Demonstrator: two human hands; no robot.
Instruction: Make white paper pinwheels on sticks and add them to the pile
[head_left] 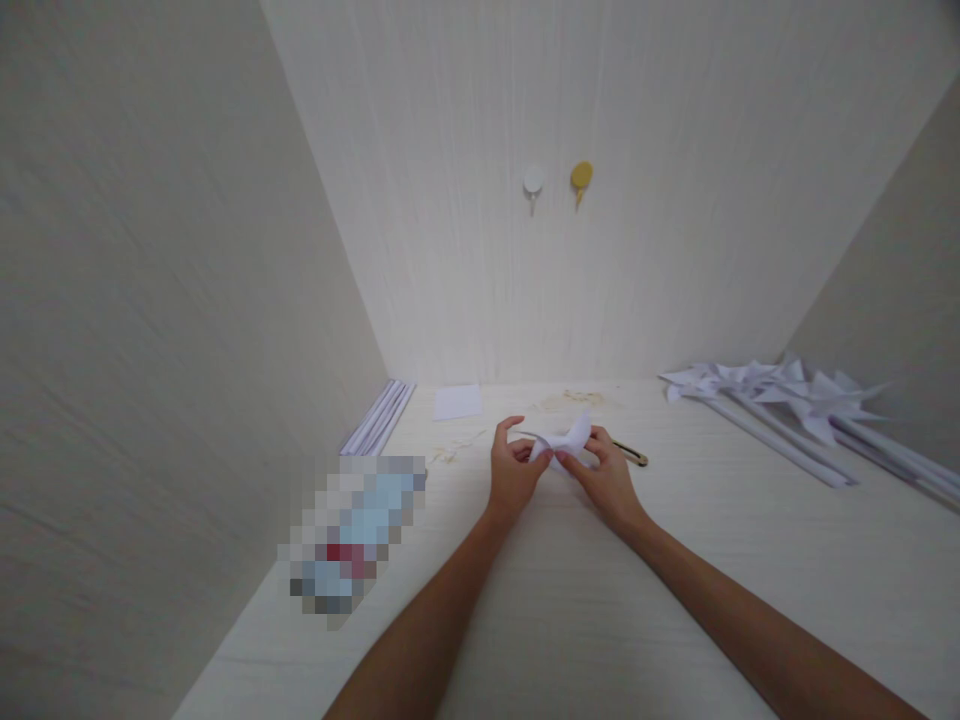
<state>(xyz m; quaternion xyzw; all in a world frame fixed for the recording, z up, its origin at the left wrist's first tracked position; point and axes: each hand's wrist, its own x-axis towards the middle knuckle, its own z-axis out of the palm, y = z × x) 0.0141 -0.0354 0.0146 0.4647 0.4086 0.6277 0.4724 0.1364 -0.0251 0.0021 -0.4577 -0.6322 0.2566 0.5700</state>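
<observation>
Left hand (514, 478) and right hand (611, 484) both pinched a partly curled white paper pinwheel (577, 440) over the tabletop (559, 620), apparently mid-fold, the next move seemingly calling for a firm hold at centre.

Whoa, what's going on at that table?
A person is bending a piece of white paper between their left grip and right grip, with the thumbs near its middle. A slim cutter lies just past the right one. Off to the left are paper rolls and a flat sheet; off to the right lie pointy paper pinwheels with long sticks.
</observation>
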